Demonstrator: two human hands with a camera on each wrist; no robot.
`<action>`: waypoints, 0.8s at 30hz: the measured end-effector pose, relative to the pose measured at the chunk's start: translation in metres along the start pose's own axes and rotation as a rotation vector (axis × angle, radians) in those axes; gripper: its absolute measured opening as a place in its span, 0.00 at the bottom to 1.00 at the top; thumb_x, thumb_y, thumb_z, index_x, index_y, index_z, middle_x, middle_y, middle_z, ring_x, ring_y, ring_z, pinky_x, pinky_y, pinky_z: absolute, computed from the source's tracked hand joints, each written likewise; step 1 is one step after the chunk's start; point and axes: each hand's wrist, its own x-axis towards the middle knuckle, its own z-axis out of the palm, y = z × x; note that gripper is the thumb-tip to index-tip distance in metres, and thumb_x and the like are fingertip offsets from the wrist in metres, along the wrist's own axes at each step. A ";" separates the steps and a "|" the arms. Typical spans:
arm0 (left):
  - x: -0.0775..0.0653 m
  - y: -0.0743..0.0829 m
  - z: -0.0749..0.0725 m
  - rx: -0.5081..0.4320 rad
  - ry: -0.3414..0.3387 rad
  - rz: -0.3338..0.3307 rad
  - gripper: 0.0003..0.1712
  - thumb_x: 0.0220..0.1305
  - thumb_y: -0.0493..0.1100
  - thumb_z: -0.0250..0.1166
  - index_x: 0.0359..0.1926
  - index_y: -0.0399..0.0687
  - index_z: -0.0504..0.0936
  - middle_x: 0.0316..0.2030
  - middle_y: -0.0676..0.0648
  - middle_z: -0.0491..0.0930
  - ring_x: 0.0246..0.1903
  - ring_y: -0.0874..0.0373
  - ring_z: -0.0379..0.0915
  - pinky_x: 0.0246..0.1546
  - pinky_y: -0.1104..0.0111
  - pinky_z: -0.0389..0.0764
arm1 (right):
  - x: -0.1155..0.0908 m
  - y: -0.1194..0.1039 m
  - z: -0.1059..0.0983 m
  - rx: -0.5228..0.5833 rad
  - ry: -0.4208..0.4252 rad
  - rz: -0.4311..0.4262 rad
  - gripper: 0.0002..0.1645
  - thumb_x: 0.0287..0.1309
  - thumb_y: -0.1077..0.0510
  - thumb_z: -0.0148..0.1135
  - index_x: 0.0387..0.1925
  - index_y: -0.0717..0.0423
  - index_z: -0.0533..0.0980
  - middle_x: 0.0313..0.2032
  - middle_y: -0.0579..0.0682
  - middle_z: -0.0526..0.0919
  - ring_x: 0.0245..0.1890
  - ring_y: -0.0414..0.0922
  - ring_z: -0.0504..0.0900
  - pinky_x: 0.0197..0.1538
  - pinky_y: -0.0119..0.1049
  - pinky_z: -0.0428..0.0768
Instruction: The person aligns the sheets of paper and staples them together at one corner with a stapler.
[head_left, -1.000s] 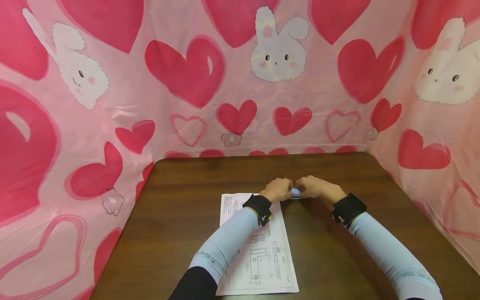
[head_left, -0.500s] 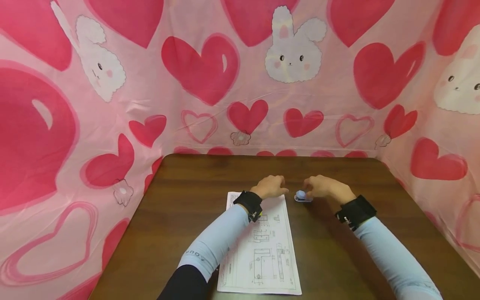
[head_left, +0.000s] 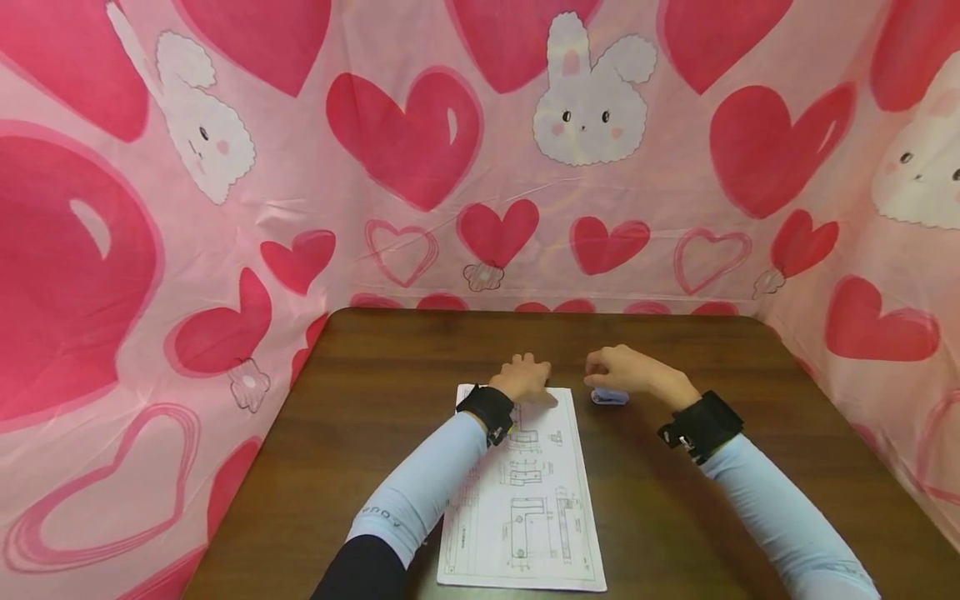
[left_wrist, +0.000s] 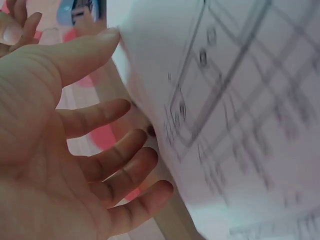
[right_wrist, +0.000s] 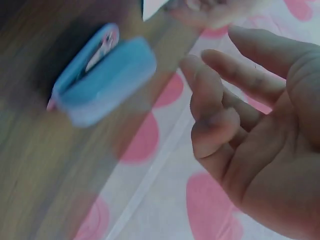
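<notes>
My left hand (head_left: 525, 381) lies over the far edge of the white paper (head_left: 551, 492) printed with technical drawings. In the left wrist view its fingers (left_wrist: 135, 165) are loosely spread and the thumb tip is right at the paper's edge. A small blue stapler (head_left: 610, 397) stands on the table just right of the paper's far end. Just above and behind the stapler is my right hand (head_left: 622, 369). Seen from the right wrist, that hand's fingers (right_wrist: 207, 95) are relaxed, hold nothing, and are apart from the stapler (right_wrist: 107, 80).
The brown wooden table (head_left: 360, 433) extends to both sides of the paper. Behind it and along both sides hangs a pink cloth (head_left: 420, 167) with red hearts and white rabbits. Each wrist wears a black strap (head_left: 702, 425).
Both hands were together at the stapler. The left has moved left to the paper and spread its fingers; the right has let go of the stapler and lifted slightly. The head view has shifted.
</notes>
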 end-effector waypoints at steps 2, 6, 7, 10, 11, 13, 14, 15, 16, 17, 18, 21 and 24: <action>-0.003 -0.007 -0.003 -0.006 -0.015 -0.014 0.30 0.56 0.64 0.68 0.55 0.56 0.76 0.58 0.42 0.70 0.57 0.44 0.65 0.53 0.48 0.73 | 0.010 -0.004 0.007 0.013 0.024 -0.043 0.06 0.62 0.55 0.64 0.36 0.53 0.81 0.29 0.44 0.83 0.25 0.37 0.76 0.33 0.33 0.77; -0.006 -0.025 -0.011 -0.002 -0.050 -0.025 0.30 0.57 0.65 0.66 0.54 0.54 0.77 0.57 0.42 0.71 0.57 0.45 0.64 0.56 0.48 0.71 | 0.033 -0.012 0.018 0.019 -0.010 -0.066 0.06 0.62 0.55 0.64 0.38 0.53 0.81 0.30 0.45 0.83 0.27 0.38 0.77 0.34 0.33 0.78; -0.007 -0.030 -0.014 0.003 -0.058 -0.023 0.30 0.58 0.65 0.66 0.55 0.54 0.77 0.57 0.42 0.71 0.57 0.45 0.64 0.57 0.48 0.71 | 0.039 -0.014 0.020 0.019 -0.027 -0.060 0.07 0.61 0.55 0.64 0.38 0.54 0.80 0.31 0.45 0.83 0.27 0.38 0.77 0.34 0.33 0.77; -0.010 -0.043 -0.020 0.018 -0.084 -0.024 0.28 0.57 0.63 0.67 0.53 0.54 0.78 0.55 0.43 0.74 0.55 0.46 0.64 0.55 0.49 0.72 | 0.055 -0.019 0.025 0.003 -0.094 -0.026 0.12 0.58 0.52 0.67 0.41 0.54 0.80 0.31 0.46 0.82 0.29 0.41 0.77 0.35 0.34 0.77; -0.011 -0.046 -0.022 0.024 -0.089 -0.026 0.27 0.57 0.63 0.68 0.52 0.54 0.78 0.53 0.44 0.75 0.53 0.46 0.65 0.54 0.48 0.72 | 0.060 -0.021 0.027 -0.009 -0.119 -0.010 0.14 0.56 0.51 0.68 0.41 0.53 0.80 0.31 0.45 0.81 0.29 0.41 0.77 0.35 0.34 0.76; -0.013 -0.052 -0.025 0.040 -0.096 -0.027 0.27 0.56 0.62 0.69 0.50 0.53 0.78 0.51 0.44 0.76 0.51 0.46 0.66 0.52 0.48 0.74 | 0.067 -0.022 0.031 -0.028 -0.163 0.017 0.15 0.54 0.49 0.69 0.41 0.51 0.79 0.31 0.45 0.80 0.30 0.42 0.76 0.34 0.35 0.75; -0.014 -0.053 -0.025 0.047 -0.100 -0.028 0.27 0.55 0.62 0.70 0.50 0.53 0.78 0.50 0.44 0.76 0.50 0.46 0.66 0.50 0.48 0.75 | 0.070 -0.022 0.033 -0.042 -0.181 0.029 0.15 0.53 0.48 0.70 0.40 0.50 0.79 0.31 0.45 0.80 0.30 0.43 0.76 0.34 0.35 0.74; -0.015 -0.055 -0.025 0.050 -0.100 -0.030 0.28 0.54 0.61 0.70 0.50 0.52 0.78 0.50 0.43 0.77 0.50 0.46 0.67 0.50 0.48 0.75 | 0.073 -0.022 0.035 -0.053 -0.195 0.035 0.15 0.52 0.48 0.70 0.38 0.49 0.79 0.31 0.45 0.79 0.31 0.43 0.76 0.34 0.34 0.74; -0.016 -0.055 -0.025 0.054 -0.101 -0.031 0.28 0.54 0.61 0.71 0.50 0.52 0.78 0.50 0.43 0.77 0.49 0.46 0.67 0.49 0.47 0.75 | 0.075 -0.022 0.037 -0.062 -0.205 0.044 0.14 0.52 0.48 0.70 0.37 0.48 0.78 0.30 0.44 0.79 0.31 0.42 0.76 0.34 0.34 0.73; -0.016 -0.056 -0.024 0.059 -0.098 -0.032 0.29 0.54 0.61 0.71 0.51 0.51 0.78 0.50 0.42 0.76 0.50 0.45 0.67 0.50 0.47 0.75 | 0.076 -0.021 0.038 -0.065 -0.210 0.053 0.13 0.52 0.48 0.71 0.35 0.48 0.78 0.30 0.44 0.78 0.31 0.42 0.76 0.33 0.34 0.73; -0.017 -0.056 -0.022 0.066 -0.092 -0.030 0.29 0.53 0.61 0.72 0.52 0.51 0.78 0.51 0.42 0.76 0.50 0.45 0.67 0.51 0.47 0.75 | 0.077 -0.021 0.039 -0.069 -0.210 0.055 0.12 0.52 0.49 0.71 0.34 0.48 0.77 0.29 0.45 0.78 0.31 0.43 0.76 0.33 0.34 0.73; -0.018 -0.056 -0.018 0.081 -0.077 -0.043 0.30 0.53 0.60 0.72 0.52 0.51 0.78 0.52 0.41 0.76 0.51 0.45 0.67 0.53 0.48 0.73 | 0.078 -0.021 0.042 -0.078 -0.204 0.064 0.12 0.51 0.48 0.72 0.31 0.48 0.76 0.28 0.44 0.77 0.30 0.42 0.75 0.33 0.34 0.72; -0.019 -0.055 -0.016 0.099 -0.057 -0.060 0.28 0.55 0.59 0.72 0.51 0.50 0.79 0.52 0.43 0.78 0.51 0.46 0.68 0.55 0.51 0.72 | 0.079 -0.022 0.042 -0.083 -0.192 0.060 0.12 0.51 0.48 0.72 0.30 0.48 0.76 0.27 0.44 0.77 0.29 0.42 0.75 0.32 0.33 0.71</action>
